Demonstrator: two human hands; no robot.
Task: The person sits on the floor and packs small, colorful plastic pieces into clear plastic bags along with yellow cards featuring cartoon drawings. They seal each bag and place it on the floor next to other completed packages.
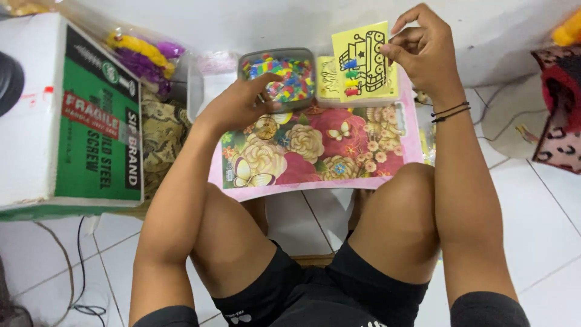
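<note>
A yellow card (361, 60) is held upright at its right edge between the thumb and fingertips of the right hand (423, 51). A black outline drawing of a vehicle is printed on it, with small coloured pieces fixed along the left part. It is positioned above a stack of similar yellow cards (330, 82). The left hand (242, 103) rests with loosely curled fingers on the rim of a clear tub (279, 75) filled with multicoloured pieces; nothing is gripped. Both sit on a floral pink board (315, 148).

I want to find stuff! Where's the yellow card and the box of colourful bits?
yellow card (362, 60), head view, middle of its printed face.
box of colourful bits (289, 79), head view, on the coloured pieces inside.
</note>
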